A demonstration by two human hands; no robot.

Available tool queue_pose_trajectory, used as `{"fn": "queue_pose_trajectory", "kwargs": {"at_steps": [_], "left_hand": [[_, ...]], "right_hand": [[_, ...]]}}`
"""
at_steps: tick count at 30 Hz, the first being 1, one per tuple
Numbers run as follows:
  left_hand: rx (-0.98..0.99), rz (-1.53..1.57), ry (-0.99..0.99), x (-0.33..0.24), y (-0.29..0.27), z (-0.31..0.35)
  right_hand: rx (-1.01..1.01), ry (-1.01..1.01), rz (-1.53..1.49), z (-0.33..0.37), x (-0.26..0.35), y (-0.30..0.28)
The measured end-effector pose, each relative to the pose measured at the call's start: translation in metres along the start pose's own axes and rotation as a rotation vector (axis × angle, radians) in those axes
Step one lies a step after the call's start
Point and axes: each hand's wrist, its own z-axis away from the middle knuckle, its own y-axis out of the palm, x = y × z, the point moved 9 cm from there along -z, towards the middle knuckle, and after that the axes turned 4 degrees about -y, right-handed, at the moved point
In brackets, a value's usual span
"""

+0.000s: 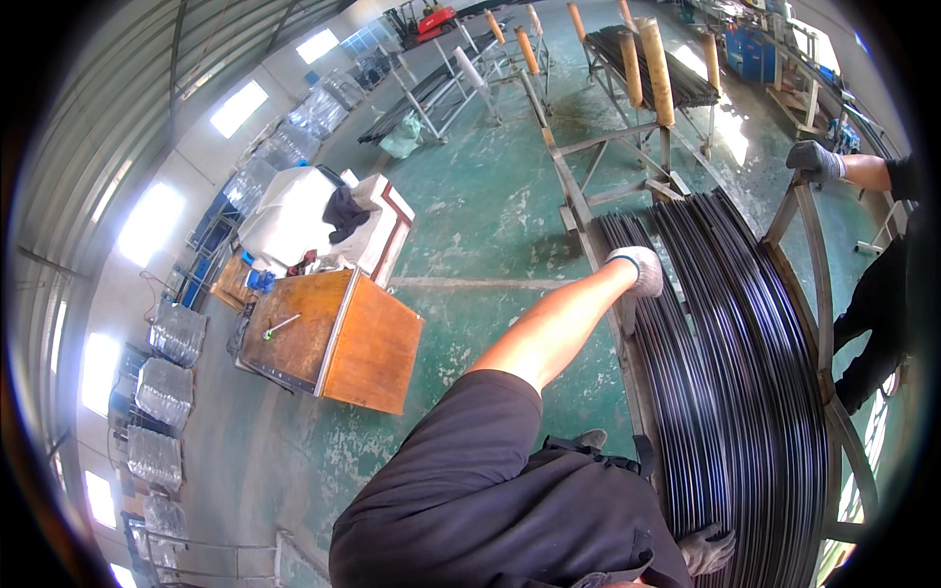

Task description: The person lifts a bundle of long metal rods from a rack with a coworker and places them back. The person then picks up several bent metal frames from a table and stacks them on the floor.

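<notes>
**Left hand point(642, 271) and right hand point(704, 551) at the long black rods point(745, 323)**

The fingers of the left hand, in a light glove, bend downward over the outer edge of the rods; how far they are open, and whether they have hold of anything, I cannot tell. The fingers of the right hand, in a grey glove, are a little apart and slightly bent, against the near part of the rods. Whether they grip one, I cannot tell.

The rods lie side by side in two groups, a narrow one directly under the left fingers and a wider one to the right of them. Both groups rest on a metal rack point(627, 363), whose side beam passes just beside the left fingers.

Across the rods from the left fingers, toward upper right, the gloved hand of a co-worker point(816, 162) is on a metal frame point(810, 235).

Farther ahead of the left fingers stand brown round posts point(655, 73), near another pile of dark rods point(691, 90).

To the left of the left fingers, well apart, a wooden box point(372, 338) stands on the green floor point(480, 216). Behind this box a dark cloth point(343, 214) hangs on a white object point(284, 218). Most distant from the fingers, upward, is a red vehicle point(431, 24).
</notes>
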Motion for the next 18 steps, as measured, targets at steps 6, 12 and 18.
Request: {"fn": "queue_pose_trajectory", "kwargs": {"at_steps": [6, 12, 18], "left_hand": [[-0.001, 0.091, -0.063, -0.001, -0.009, 0.007], [-0.005, 0.171, -0.124, -0.001, -0.015, 0.014], [-0.005, 0.148, -0.103, 0.002, -0.006, 0.007]], "right_hand": [[0.001, -0.002, 0.019, -0.003, -0.002, 0.002], [-0.002, -0.001, 0.007, -0.007, -0.004, 0.002], [0.014, -0.01, -0.004, -0.008, -0.002, -0.005]]}}
